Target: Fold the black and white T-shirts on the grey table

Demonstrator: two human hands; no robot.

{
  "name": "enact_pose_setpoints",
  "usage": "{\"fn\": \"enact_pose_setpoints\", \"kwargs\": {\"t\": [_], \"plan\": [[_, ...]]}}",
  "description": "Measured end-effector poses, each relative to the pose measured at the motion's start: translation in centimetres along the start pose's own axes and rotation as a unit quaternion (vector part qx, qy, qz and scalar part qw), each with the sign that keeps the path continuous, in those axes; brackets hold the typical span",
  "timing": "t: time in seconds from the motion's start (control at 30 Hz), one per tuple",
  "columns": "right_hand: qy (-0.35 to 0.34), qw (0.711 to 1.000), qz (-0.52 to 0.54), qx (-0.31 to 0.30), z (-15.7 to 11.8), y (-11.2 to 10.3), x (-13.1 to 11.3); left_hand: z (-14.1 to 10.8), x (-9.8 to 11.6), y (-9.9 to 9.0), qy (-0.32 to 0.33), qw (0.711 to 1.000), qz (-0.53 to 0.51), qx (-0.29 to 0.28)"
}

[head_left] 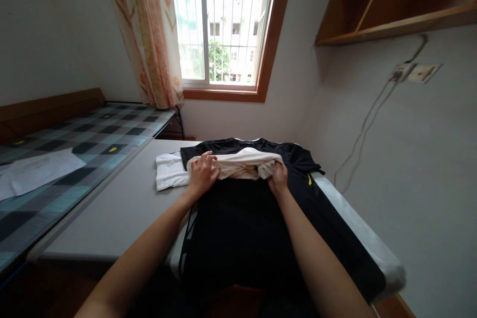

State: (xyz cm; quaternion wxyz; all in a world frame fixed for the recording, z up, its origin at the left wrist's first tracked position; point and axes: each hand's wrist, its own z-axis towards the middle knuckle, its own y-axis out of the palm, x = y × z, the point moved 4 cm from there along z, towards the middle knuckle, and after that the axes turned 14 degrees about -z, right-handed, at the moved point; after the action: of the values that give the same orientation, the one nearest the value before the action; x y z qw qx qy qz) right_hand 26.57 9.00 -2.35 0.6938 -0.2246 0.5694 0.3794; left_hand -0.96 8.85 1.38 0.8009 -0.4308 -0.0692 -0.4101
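Note:
A black shirt (242,223) lies spread on the table, its collar toward the window. Across its upper part is a bunched cream cloth (238,165). My left hand (203,173) is at the cloth's left end, fingers bent over it and closed on it. The cloth's right end is gripped by my right hand (278,176), whose fingertips are partly hidden in the folds. A white sleeve-like piece of fabric (170,171) sticks out to the left, beside the black shirt's left shoulder. A small yellow mark shows on the shirt at the right.
The grey-white table (112,208) extends left to a bed with a checked cover (126,129), where paper sheets (44,171) lie. Behind are a curtain (149,35) and window. A wooden shelf (395,25) and a socket with hanging cables are on the right wall.

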Motion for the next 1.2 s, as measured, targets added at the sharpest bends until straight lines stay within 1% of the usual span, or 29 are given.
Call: {"fn": "enact_pose_setpoints", "kwargs": {"t": [0.07, 0.13, 0.17, 0.2, 0.23, 0.27, 0.3, 0.33, 0.37, 0.4, 0.43, 0.47, 0.5, 0.53, 0.57, 0.6, 0.67, 0.73, 0.8, 0.87, 0.93, 1.0, 1.07, 1.1, 1.13, 1.2], "plan": [[0.009, 0.999, 0.023, 0.033, 0.6, -0.4, 0.0, -0.1, -1.0, 0.3, -0.043, 0.999, 0.015, -0.027], [-0.020, 0.998, -0.024, 0.045, 1.2, -1.6, -0.9, -0.1, -1.9, 0.8, -0.071, 0.995, 0.026, -0.070], [-0.049, 0.996, -0.068, 0.027, 1.5, -2.2, -1.7, 0.0, -2.2, 0.9, -0.072, 0.993, 0.027, -0.094], [-0.084, 0.989, -0.122, -0.011, 1.7, -2.9, -2.7, 0.0, -2.5, 1.0, -0.065, 0.991, 0.022, -0.116], [-0.125, 0.972, -0.183, -0.072, 1.7, -3.5, -3.7, 0.1, -2.6, 1.0, -0.052, 0.990, 0.012, -0.134], [-0.167, 0.944, -0.245, -0.142, 1.4, -4.0, -4.6, 0.2, -2.7, 0.9, -0.037, 0.988, -0.002, -0.148], [-0.203, 0.904, -0.312, -0.210, 0.9, -4.6, -5.4, 0.3, -2.8, 0.8, -0.023, 0.987, -0.016, -0.159], [-0.231, 0.853, -0.382, -0.272, 0.2, -5.2, -6.0, 0.3, -2.8, 0.6, -0.013, 0.985, -0.027, -0.167], [-0.250, 0.797, -0.451, -0.315, -0.6, -5.9, -6.4, 0.4, -2.9, 0.4, -0.006, 0.984, -0.033, -0.172], [-0.264, 0.740, -0.512, -0.346, -1.4, -6.6, -6.7, 0.4, -2.9, 0.3, 0.000, 0.984, -0.035, -0.175], [-0.276, 0.688, -0.563, -0.365, -2.3, -7.3, -6.8, 0.5, -3.0, 0.2, 0.003, 0.984, -0.036, -0.176], [-0.288, 0.643, -0.604, -0.372, -3.0, -7.9, -6.9, 0.6, -3.1, 0.1, 0.007, 0.984, -0.040, -0.174], [-0.301, 0.607, -0.634, -0.373, -3.7, -8.4, -6.9, 0.8, -3.1, -0.1, 0.013, 0.984, -0.053, -0.171], [-0.315, 0.579, -0.656, -0.368, -4.3, -8.9, -6.8, 1.0, -3.0, -0.2, 0.021, 0.983, -0.075, -0.165], [-0.327, 0.559, -0.673, -0.358, -4.7, -9.3, -6.7, 1.3, -2.9, -0.5, 0.030, 0.982, -0.105, -0.155], [-0.337, 0.545, -0.686, -0.345, -5.1, -9.6, -6.5, 1.5, -2.8, -0.9, 0.038, 0.979, -0.140, -0.142], [-0.354, 0.530, -0.700, -0.322, -5.4, -10.2, -6.2, 1.9, -2.5, -2.0, 0.044, 0.970, -0.209, -0.116], [-0.368, 0.522, -0.704, -0.311, -5.7, -10.7, -6.0, 2.0, -2.2, -3.3, 0.033, 0.960, -0.255, -0.106], [-0.377, 0.515, -0.705, -0.308, -6.0, -10.9, -5.9, 1.5, -1.8, -4.5, 0.024, 0.953, -0.273, -0.130], [-0.384, 0.513, -0.703, -0.309, -6.3, -11.1, -5.9, 0.7, -1.6, -5.7, 0.028, 0.948, -0.269, -0.170], [-0.387, 0.519, -0.698, -0.307, -6.6, -11.2, -6.1, -0.3, -1.6, -6.6, 0.040, 0.944, -0.253, -0.206], [-0.386, 0.526, -0.692, -0.308, -6.8, -11.2, -6.3, -1.3, -1.9, -7.4, 0.049, 0.945, -0.229, -0.228], [-0.379, 0.537, -0.686, -0.311, -6.6, -11.4, -6.7, -1.9, -2.3, -8.0, 0.053, 0.951, -0.201, -0.231], [-0.374, 0.548, -0.679, -0.316, -6.4, -11.5, -7.0, -2.2, -2.5, -8.2, 0.053, 0.954, -0.185, -0.229], [-0.367, 0.563, -0.668, -0.319, -6.1, -11.8, -7.4, -2.5, -2.6, -8.2, 0.053, 0.957, -0.170, -0.230], [-0.350, 0.611, -0.639, -0.310, -5.2, -12.7, -8.6, -3.0, -2.6, -8.0, 0.053, 0.958, -0.139, -0.246]]}}
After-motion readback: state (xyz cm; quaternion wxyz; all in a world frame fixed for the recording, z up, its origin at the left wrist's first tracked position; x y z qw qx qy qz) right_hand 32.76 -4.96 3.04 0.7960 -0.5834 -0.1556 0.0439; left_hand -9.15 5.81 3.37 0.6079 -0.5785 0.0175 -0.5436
